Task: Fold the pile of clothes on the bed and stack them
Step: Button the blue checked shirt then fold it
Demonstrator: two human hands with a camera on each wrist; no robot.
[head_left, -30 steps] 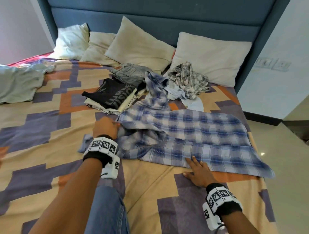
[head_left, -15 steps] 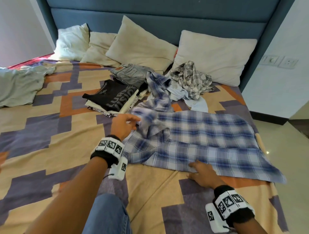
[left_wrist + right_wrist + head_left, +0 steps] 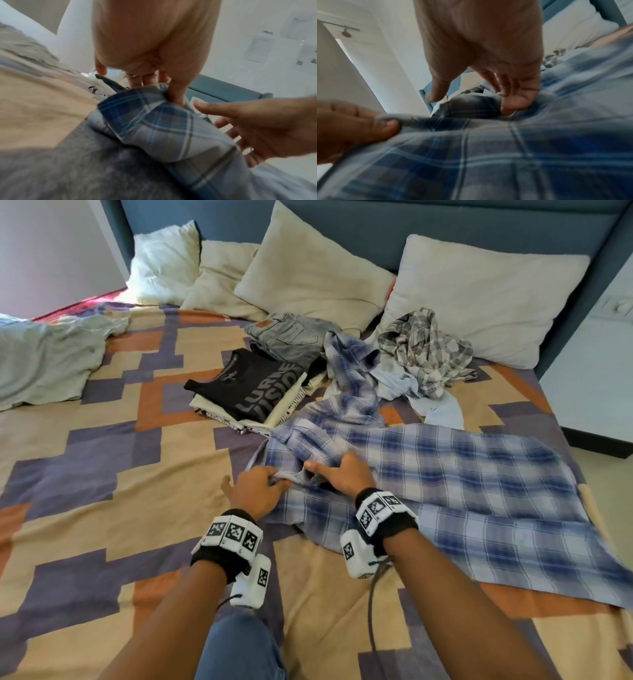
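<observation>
A blue plaid shirt [image 3: 445, 491] lies spread on the patterned bed cover [image 3: 102, 474], one sleeve trailing back toward the pile. My left hand [image 3: 277, 479] pinches a bunched edge at the shirt's left end between thumb and fingers; the left wrist view shows this pinch [image 3: 171, 93]. My right hand [image 3: 329, 470] rests just to the right, fingers pressing into the rumpled fabric [image 3: 505, 100] and thumb held out. A folded stack topped by a black printed T-shirt [image 3: 253, 385] sits behind. Unfolded clothes lie further back, with a grey checked shirt [image 3: 424, 350] on top.
Folded grey jeans [image 3: 291, 337] lie behind the stack. Several pillows [image 3: 479, 296] lean on the blue headboard. A crumpled pale sheet [image 3: 44, 357] covers the bed's left side. The bed's right edge drops to the floor [image 3: 609, 508]. My knee in jeans [image 3: 239, 645] is at the near edge.
My right hand left the shirt's near hem and moved up-left beside my left hand. My left hand shifted right and toward me and now pinches the bunched edge. The head moved closer.
</observation>
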